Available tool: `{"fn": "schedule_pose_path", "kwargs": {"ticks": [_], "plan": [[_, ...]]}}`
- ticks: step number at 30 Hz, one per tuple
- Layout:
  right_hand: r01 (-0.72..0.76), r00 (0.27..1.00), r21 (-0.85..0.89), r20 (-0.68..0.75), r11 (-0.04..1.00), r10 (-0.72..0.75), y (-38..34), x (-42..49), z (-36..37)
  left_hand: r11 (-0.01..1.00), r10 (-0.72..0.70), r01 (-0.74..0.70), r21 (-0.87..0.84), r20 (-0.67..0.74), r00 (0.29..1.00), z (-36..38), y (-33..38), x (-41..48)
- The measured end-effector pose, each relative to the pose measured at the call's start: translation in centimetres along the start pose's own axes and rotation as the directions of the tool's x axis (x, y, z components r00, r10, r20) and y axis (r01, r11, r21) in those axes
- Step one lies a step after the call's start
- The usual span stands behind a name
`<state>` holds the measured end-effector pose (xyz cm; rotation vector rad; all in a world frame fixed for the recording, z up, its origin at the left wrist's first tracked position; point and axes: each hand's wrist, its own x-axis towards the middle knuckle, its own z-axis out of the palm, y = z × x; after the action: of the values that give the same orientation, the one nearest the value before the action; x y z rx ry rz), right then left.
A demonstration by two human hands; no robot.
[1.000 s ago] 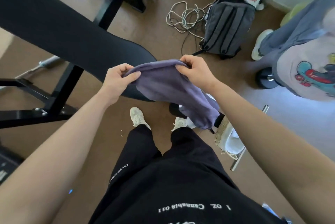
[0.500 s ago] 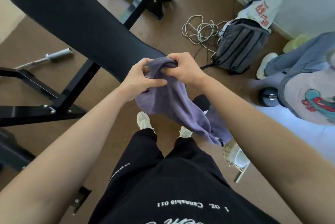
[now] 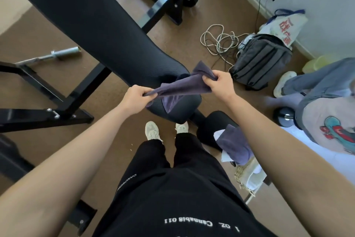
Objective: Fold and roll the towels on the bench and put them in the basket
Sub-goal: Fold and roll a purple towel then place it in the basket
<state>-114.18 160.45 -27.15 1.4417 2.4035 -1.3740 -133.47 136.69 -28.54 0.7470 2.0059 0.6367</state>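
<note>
Item: purple towel (image 3: 180, 88), stretched betw. both hands over near end of black bench (image 3: 99, 31), loose flap hanging below. L hand (image 3: 137, 100) pinched on its left corner; R hand (image 3: 221, 83) fisted on bunched right end. Wicker basket (image 3: 243, 177) on floor, near right, w/ another purple towel (image 3: 234, 146) draped on top. Grey backpack (image 3: 262, 60) and coiled cable (image 3: 219, 39) far right.

Basket (image 3: 242, 176) half behind right forearm
</note>
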Motion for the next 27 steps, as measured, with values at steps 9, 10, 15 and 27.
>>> {"fn": "schedule_pose_path", "kwargs": {"ticks": [9,10,15,27], "plan": [[-0.138,0.988,-0.136,-0.092,0.981,0.127,-1.6,5.1,-5.1,0.858,-0.095,0.010,-0.514,-0.138,0.986,0.5,6.8,2.0],[-0.122,0.989,-0.141,-0.104,0.982,0.108,-2.2,5.7,-5.5,0.838,-0.112,0.012,-0.545,-0.150,0.982,0.5,7.4,2.2],[0.019,0.996,-0.122,-0.089,0.992,-0.030,-5.7,9.1,-4.8,0.762,-0.218,-0.003,-0.648,-0.261,0.940,-0.8,7.1,1.7],[0.186,0.980,0.062,0.059,0.981,-0.190,-17.1,18.1,6.7,0.570,-0.533,-0.126,-0.812,-0.482,0.696,-10.4,-2.7,2.4]]}}
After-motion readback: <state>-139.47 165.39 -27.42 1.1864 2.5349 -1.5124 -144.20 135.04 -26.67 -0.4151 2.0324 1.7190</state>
